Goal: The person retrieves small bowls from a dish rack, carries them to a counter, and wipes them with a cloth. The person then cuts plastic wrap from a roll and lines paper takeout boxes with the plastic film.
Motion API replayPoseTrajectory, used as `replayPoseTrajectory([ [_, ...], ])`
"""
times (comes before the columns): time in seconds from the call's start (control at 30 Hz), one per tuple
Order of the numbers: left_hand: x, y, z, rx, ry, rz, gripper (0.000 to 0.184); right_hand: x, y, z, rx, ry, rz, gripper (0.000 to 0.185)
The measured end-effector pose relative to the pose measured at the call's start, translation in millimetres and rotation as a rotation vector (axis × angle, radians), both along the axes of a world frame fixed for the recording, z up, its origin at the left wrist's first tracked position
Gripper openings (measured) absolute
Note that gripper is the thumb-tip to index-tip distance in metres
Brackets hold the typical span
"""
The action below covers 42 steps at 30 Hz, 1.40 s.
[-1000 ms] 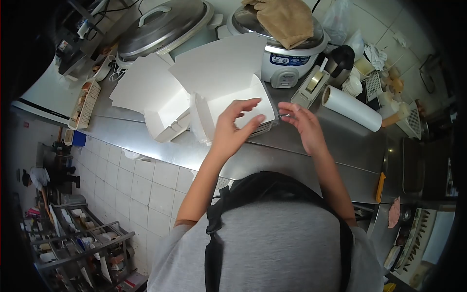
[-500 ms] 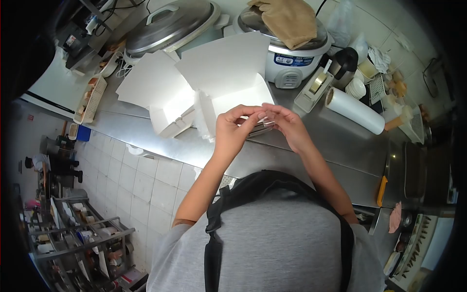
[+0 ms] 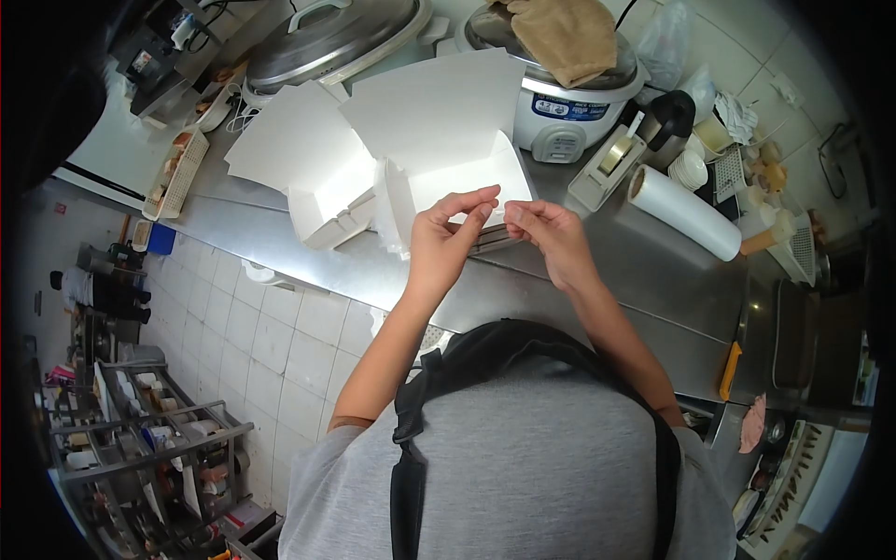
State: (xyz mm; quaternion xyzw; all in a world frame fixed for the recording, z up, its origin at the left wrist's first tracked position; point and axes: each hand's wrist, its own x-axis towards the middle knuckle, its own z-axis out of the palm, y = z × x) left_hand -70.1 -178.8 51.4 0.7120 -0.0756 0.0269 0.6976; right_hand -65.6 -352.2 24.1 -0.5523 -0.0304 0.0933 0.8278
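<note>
My left hand (image 3: pixel 448 238) is pinched, thumb against fingertips, over the near right part of an open white box (image 3: pixel 457 177). A little to its right, my right hand (image 3: pixel 555 243) is also pinched, its fingertips beside the box's near right corner. The fingertips of the two hands are close but apart. Anything between them is too small to make out. Thin clear plastic (image 3: pixel 392 219) lies along the left side of that box. Another open white box (image 3: pixel 331 191) stands just to the left.
Behind the boxes are two large cookers (image 3: pixel 341 47) (image 3: pixel 560 117), the right one with a brown cloth (image 3: pixel 565 42). A tape dispenser (image 3: pixel 607 168) and a white roll (image 3: pixel 684 213) are on the steel counter (image 3: pixel 607 317). A person (image 3: pixel 101 291) is at the far left.
My hands came together from an open posture a second ago. Since half a second ago their fingertips have drawn slightly apart, and the clear piece seen between them no longer shows.
</note>
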Motion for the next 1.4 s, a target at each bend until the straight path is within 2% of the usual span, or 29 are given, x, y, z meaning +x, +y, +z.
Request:
replayPoseTrajectory([
  [0.03,-0.7,-0.7,-2.0,-0.01,-0.027,0.013,0.021,-0.8,1.3,-0.2,0.005,0.024,-0.012,0.025],
  [0.13,-0.7,0.4,-9.2,0.247,-0.281,0.083,0.03,-1.0,3.0,-3.3,0.009,0.105,-0.007,0.023],
  [0.23,-3.5,4.5,-4.6,0.672,-0.505,0.208,0.039,-1.5,2.4,-0.9,0.02,0.202,-0.006,0.021],
  [0.43,-7.5,7.0,-2.8,0.83,-0.619,0.196,0.047,-2.8,5.3,2.1,0.033,0.324,0.011,0.028],
  [0.53,-5.5,10.7,-11.6,0.86,-0.547,0.232,0.044,-2.0,-3.5,-2.2,0.289,0.256,0.203,0.033],
  [0.63,-1.5,14.5,-18.6,0.759,-0.442,0.231,0.038,4.3,-0.9,9.7,-0.051,0.01,0.034,0.031],
  [0.73,-0.9,14.1,-14.7,0.699,-0.444,0.219,0.035,12.8,9.1,31.8,-0.65,-0.592,-0.167,0.025],
  [0.83,1.2,15.1,-15.5,0.689,-0.452,0.18,0.034,23.4,8.1,34.7,-0.816,-0.842,-0.131,0.019],
  [0.93,4.6,19.3,-19.9,0.732,-0.393,0.146,0.032,36.4,5.8,35.9,-0.908,-0.861,-0.02,0.015],
  [1.03,6.1,22.4,-21.1,0.652,-0.305,0.149,0.029,43.3,10.1,35.9,-0.914,-0.822,0.031,0.013],
  [1.13,5.9,26.2,-19.8,0.78,-0.326,0.203,0.046,59.0,15.9,33.4,-0.929,-0.751,0.105,0.013],
  [1.23,8.7,25.4,-33.1,0.867,-0.326,0.491,0.07,74.7,27.5,29.4,-0.83,-0.513,0.21,0.014],
  [1.33,14.4,61.9,-40.3,0.853,-0.331,0.713,0.084,103.0,24.6,6.6,-0.761,-0.366,0.373,0.021],
  [1.4,9.1,74.7,-36.2,0.851,-0.307,0.718,0.08,119.7,28.3,-7.1,-0.841,-0.362,0.424,0.022],
])
